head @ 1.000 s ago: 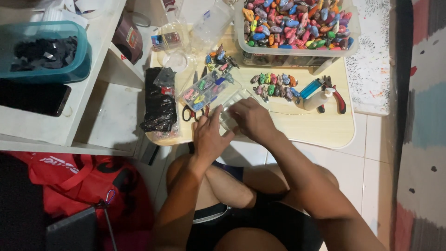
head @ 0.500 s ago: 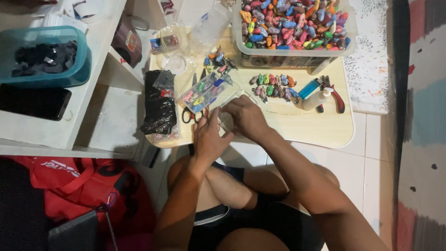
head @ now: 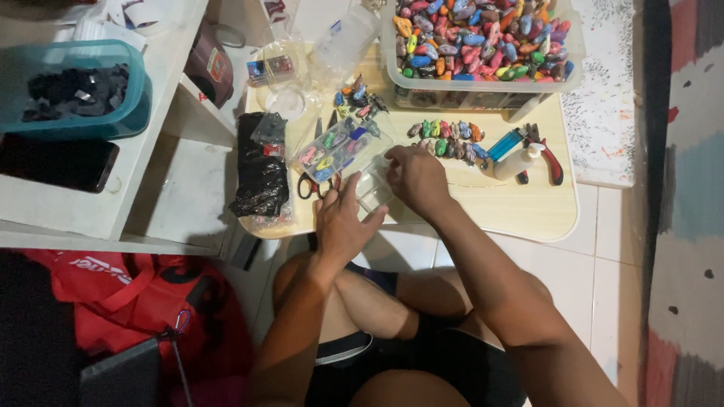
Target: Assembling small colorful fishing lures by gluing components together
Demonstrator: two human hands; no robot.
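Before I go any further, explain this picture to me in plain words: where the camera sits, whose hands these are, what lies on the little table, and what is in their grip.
There is no machine here. The camera is worn on a person's head and looks straight down, so you see that person's own arms, folded legs and a low table.

The left hand and right hand meet at the table's near edge around a small clear plastic bag. What is inside it is too small to tell.

On the table: a clear tub heaped with small colourful pieces, a row of the same pieces in front of it, a packed clear bag, scissors, a black bundle, a blue lighter, a small white bottle and red-handled pliers.

To the left, a white shelf carries a teal bin.
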